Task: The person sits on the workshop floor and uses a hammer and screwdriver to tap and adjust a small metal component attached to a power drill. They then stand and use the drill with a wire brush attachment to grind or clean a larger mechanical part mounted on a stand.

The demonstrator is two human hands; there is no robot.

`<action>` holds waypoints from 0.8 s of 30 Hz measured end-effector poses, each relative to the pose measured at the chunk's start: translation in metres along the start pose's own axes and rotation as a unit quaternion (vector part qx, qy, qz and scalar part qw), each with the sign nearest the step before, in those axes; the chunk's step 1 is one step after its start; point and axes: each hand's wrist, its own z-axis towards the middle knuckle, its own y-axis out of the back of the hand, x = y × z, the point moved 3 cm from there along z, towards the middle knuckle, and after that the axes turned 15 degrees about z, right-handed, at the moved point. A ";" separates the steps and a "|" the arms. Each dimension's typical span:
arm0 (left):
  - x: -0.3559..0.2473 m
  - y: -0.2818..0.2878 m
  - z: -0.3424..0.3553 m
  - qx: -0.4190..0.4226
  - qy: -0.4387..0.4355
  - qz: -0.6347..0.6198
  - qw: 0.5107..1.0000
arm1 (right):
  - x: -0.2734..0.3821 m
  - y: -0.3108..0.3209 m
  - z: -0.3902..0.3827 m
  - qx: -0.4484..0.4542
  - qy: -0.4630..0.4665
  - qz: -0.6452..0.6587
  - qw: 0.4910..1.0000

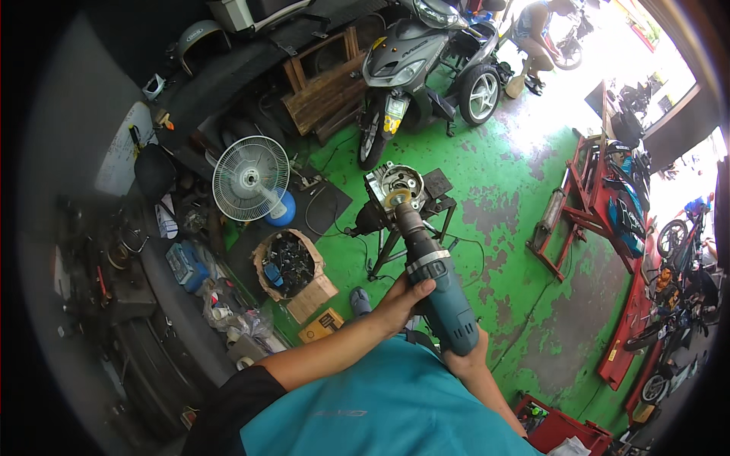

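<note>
A teal power drill (450, 305) with a grey front end points away from me. My left hand (404, 305) is closed round the side of its body, the thumb lying near the metal collar. At the drill's rear, my right hand (469, 354) wraps the handle, its fingers mostly hidden under the tool. The drill's tip carries a round yellowish brush wheel (395, 198). That wheel overlaps the opening of a silver metal engine case (414, 181); I cannot tell whether they touch. The case sits on a small dark metal stand (390, 245).
Left of the stand are a white fan (251, 178) with a blue base and a cardboard box (313, 302) of dark parts. A grey scooter (411, 64) stands beyond. To the right is a red motorcycle lift (582, 194). A cable (484, 258) lies on the green floor. Another person (536, 34) crouches far off.
</note>
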 end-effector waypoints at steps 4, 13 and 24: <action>0.007 -0.009 0.006 -0.007 0.001 0.015 1.000 | 0.005 0.008 0.002 -0.001 0.002 0.055 0.998; 0.009 -0.004 -0.002 -0.022 0.009 0.012 1.000 | 0.035 0.002 0.014 0.034 -0.004 0.090 0.995; -0.011 -0.025 0.019 0.011 0.008 0.068 0.998 | 0.024 0.016 0.009 -0.031 -0.024 0.035 0.999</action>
